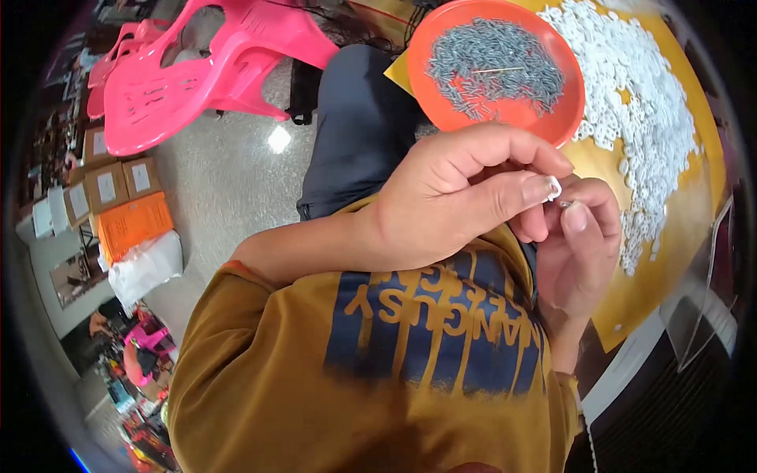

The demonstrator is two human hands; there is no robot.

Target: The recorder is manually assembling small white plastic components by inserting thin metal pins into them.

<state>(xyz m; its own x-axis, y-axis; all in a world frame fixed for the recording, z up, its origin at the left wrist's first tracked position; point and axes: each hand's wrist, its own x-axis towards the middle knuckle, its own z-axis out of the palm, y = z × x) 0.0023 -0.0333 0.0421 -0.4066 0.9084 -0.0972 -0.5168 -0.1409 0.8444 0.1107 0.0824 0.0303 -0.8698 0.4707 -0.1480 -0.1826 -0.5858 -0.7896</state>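
My left hand (465,197) reaches across in front of my chest, thumb and fingers pinching a small white plastic piece (554,189) with a rounded, loop-like end. Close to it on the right, my right hand (587,236) is closed, its thumb pressed to the forefinger. A tiny shiny metal pin (564,204) peeks out at that thumb tip; whether it is a nail or a screw is too small to tell. The two pieces look nearly touching. Beyond my hands, an orange-red bowl (441,114) holds a heap of grey metal pins (497,67).
Many loose white plastic pieces (631,87) cover the yellow tabletop (686,229) at the right. Among the pins lies a thin pale stick (498,70). A pink plastic chair (165,94) stands at the far left, near cardboard boxes (106,185) and a white bag (146,268).
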